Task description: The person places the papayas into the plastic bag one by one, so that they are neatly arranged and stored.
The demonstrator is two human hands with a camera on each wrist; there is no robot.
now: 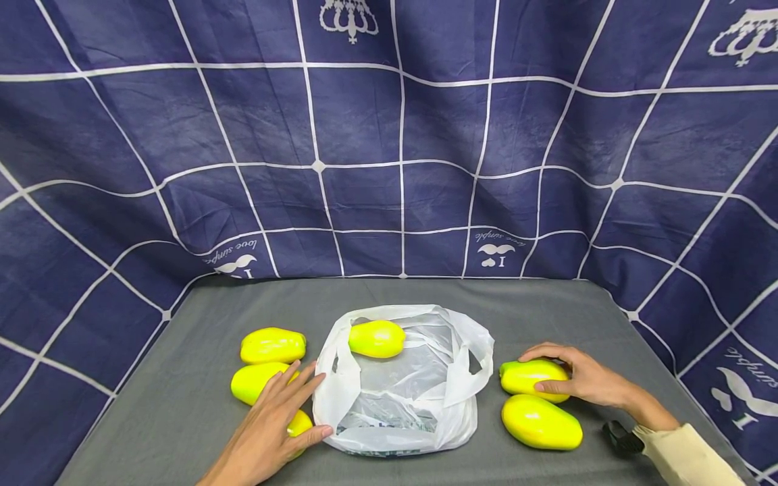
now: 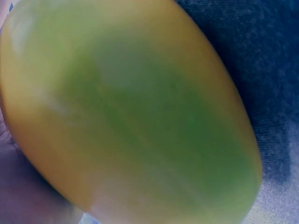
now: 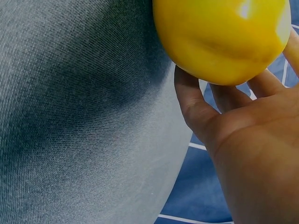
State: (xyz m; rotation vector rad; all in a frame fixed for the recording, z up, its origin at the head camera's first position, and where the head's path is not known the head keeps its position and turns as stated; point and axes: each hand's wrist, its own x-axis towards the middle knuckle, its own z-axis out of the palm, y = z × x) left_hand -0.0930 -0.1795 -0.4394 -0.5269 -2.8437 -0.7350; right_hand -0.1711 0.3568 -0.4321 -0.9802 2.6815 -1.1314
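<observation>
A white plastic bag [image 1: 464,405] stands with its mouth spread wide in the middle of the table, one yellow papaya [image 1: 378,339] inside at its far left. My left hand [image 1: 276,422], fingers extended, reaches to the bag's left side, fingertips and thumb right at the plastic. Beneath that hand lies a papaya [image 1: 299,424], mostly hidden in the head view; a green-and-yellow papaya [image 2: 135,112] fills the left wrist view. On the right, my right hand [image 1: 586,378] grips a papaya [image 1: 525,376] between thumb and fingers, seen from its end in the right wrist view.
Two more papayas, one farther back [image 1: 273,345] and one partly behind the left fingers [image 1: 255,383], lie left of the bag. Another papaya [image 1: 542,423] sits just in front of the gripped one. A blue checked cloth [image 1: 365,202] hangs behind the grey-covered table [image 1: 243,304].
</observation>
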